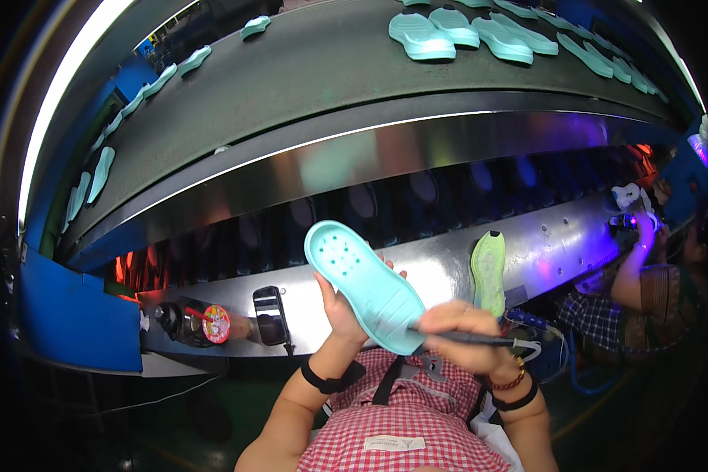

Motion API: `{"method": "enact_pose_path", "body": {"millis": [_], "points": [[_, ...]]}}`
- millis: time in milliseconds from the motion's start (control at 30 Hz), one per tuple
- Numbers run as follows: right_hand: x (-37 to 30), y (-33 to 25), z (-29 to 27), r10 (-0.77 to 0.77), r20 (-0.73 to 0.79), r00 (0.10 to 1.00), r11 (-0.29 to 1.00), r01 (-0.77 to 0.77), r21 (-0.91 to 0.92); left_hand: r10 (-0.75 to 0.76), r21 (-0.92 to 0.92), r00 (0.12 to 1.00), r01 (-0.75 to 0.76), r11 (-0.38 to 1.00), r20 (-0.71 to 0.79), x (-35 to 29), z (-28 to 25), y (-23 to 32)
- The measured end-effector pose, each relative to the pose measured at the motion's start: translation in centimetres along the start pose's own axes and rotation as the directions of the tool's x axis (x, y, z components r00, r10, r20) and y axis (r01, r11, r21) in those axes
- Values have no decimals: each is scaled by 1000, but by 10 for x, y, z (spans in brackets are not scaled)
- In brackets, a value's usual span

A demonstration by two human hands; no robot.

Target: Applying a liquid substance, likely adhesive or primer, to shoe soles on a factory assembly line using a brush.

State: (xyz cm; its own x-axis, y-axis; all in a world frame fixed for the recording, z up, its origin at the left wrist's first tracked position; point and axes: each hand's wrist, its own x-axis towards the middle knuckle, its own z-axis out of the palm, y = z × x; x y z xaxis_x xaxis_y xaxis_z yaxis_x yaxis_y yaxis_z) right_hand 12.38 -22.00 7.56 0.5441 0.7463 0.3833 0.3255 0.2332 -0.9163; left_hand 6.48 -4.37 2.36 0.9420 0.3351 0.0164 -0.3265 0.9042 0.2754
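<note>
A turquoise shoe sole [352,275] is tilted up in front of my chest, its inner face toward me, with small holes at the heel end. My left hand [340,313] grips it from beneath and along its left edge; the fingertips show past its right side. My right hand [466,326] is closed round a slim black pen-like tool [480,340] with a pale tube at its back end. The tool's tip meets the sole's lower end; motion blur hides its exact shape. Right of the sole, a yellow-green shoe sole [490,271] lies on the metal bench [440,263].
On the bench to the left are a phone [270,316], a cup with a red straw [216,323] and a dark bottle [171,318]. Beyond the bench runs a dark conveyor belt [307,82] carrying turquoise soles [422,35]. A co-worker's arm [629,271] is at the far right.
</note>
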Motion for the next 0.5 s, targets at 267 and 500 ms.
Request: {"method": "enact_pose_path", "body": {"millis": [267, 500], "points": [[-8, 5, -12, 47, -24, 999, 997, -46, 57, 65, 143, 990, -83, 986, 128, 2, 7, 17], [-15, 19, -6, 133, 139, 981, 953, -165, 255, 18, 103, 975, -42, 994, 223, 4, 18, 19]]}}
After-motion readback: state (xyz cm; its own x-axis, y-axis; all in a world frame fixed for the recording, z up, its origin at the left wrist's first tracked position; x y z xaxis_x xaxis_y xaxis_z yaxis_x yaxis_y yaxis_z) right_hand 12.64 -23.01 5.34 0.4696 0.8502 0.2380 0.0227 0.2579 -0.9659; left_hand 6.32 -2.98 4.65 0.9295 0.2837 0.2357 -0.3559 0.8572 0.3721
